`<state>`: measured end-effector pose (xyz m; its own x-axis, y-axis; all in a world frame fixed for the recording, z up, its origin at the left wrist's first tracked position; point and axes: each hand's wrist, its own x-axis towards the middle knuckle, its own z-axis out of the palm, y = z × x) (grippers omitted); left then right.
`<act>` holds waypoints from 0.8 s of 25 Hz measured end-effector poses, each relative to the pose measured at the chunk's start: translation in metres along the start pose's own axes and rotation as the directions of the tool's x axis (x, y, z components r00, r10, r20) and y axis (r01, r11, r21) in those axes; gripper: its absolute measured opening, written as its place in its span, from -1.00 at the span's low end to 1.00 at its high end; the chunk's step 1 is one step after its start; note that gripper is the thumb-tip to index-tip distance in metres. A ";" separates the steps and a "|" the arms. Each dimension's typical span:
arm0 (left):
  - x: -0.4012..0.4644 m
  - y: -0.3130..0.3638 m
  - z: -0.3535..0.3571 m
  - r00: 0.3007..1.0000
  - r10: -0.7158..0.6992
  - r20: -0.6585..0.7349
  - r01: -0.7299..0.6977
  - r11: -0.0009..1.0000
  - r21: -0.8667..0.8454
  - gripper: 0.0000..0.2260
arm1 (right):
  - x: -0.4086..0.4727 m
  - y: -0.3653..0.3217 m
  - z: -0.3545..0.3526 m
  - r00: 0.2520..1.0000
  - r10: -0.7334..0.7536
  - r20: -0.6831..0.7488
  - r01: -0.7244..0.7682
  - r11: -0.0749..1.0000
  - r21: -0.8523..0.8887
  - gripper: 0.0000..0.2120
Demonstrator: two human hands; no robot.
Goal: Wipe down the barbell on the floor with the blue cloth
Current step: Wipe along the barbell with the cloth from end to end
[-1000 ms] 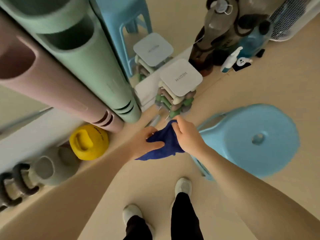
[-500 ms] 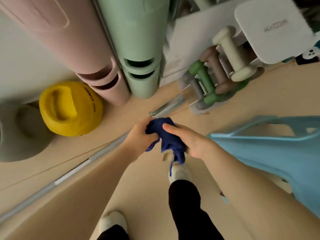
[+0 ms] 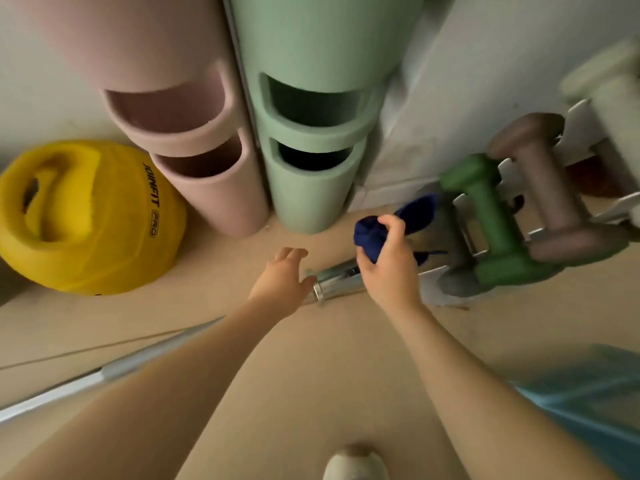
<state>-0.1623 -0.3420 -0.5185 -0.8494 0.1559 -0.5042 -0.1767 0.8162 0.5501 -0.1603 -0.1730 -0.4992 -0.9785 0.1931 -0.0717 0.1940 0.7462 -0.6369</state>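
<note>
A silver barbell (image 3: 337, 280) lies on the tan floor, running from the lower left up to its thick chrome sleeve end near the centre. My left arm covers its middle stretch. My right hand (image 3: 389, 268) is bunched around the dark blue cloth (image 3: 372, 233), held just above the sleeve end. My left hand (image 3: 282, 280) holds nothing, fingers spread, its fingertips right at the sleeve's collar; I cannot tell whether they touch it.
A yellow kettlebell (image 3: 86, 216) sits at the left. Pink (image 3: 207, 188) and green (image 3: 308, 188) foam rollers stand against the wall behind the bar. A rack of dumbbells (image 3: 495, 230) is close on the right. A light blue stool (image 3: 588, 410) edge shows lower right, my shoe (image 3: 356, 462) at the bottom.
I have bent down much closer to the floor. My left hand has let go of the cloth and moved to the bar's end. The right hand now holds the cloth alone.
</note>
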 end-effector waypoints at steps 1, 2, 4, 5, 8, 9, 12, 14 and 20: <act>0.006 -0.006 0.009 1.000 -0.022 0.014 0.022 0.999 0.024 -0.51 | 0.002 0.009 0.017 0.984 -0.067 0.167 0.093 0.984 -0.150 -0.46; 0.008 -0.011 0.016 0.999 -0.036 0.028 0.035 0.998 0.050 -0.48 | -0.003 0.012 0.033 0.934 -0.085 0.347 0.189 0.941 -0.280 -0.41; 0.005 -0.016 0.028 0.997 -0.058 0.046 0.055 0.996 0.076 -0.43 | -0.019 0.018 0.057 0.832 -0.066 0.550 0.297 0.892 -0.342 -0.41; 0.002 -0.017 0.033 0.997 -0.062 0.038 0.059 0.995 0.084 -0.42 | -0.022 0.020 0.061 0.821 -0.073 0.567 0.294 0.904 -0.309 -0.41; -0.004 -0.012 0.042 0.997 -0.068 -0.043 0.072 0.993 0.099 -0.41 | -0.010 0.037 0.054 0.820 -0.199 0.537 0.382 0.888 -0.254 -0.56; -0.003 -0.011 0.043 0.995 -0.066 -0.080 0.074 0.992 0.099 -0.42 | 0.000 0.045 0.050 0.852 -0.234 0.468 0.395 0.874 -0.283 -0.68; 0.000 -0.012 0.042 0.993 -0.054 -0.103 0.066 0.992 0.110 -0.43 | 0.004 0.052 0.052 0.965 -0.169 0.202 0.224 0.930 -0.292 -0.83; 0.001 -0.013 0.041 0.995 -0.047 -0.091 0.058 0.991 0.124 -0.42 | -0.012 0.037 0.068 0.954 -0.216 0.205 0.259 0.943 -0.209 -0.72; 0.003 -0.013 0.043 0.992 -0.070 -0.103 0.082 0.990 0.119 -0.42 | 0.002 0.062 0.057 0.843 -0.484 0.237 0.538 0.775 -0.331 -0.53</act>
<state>-0.1414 -0.3287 -0.5558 -0.8818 0.0402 -0.4699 -0.1856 0.8864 0.4241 -0.1537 -0.1625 -0.5830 -0.9348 -0.3489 0.0661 -0.3530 0.8933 -0.2783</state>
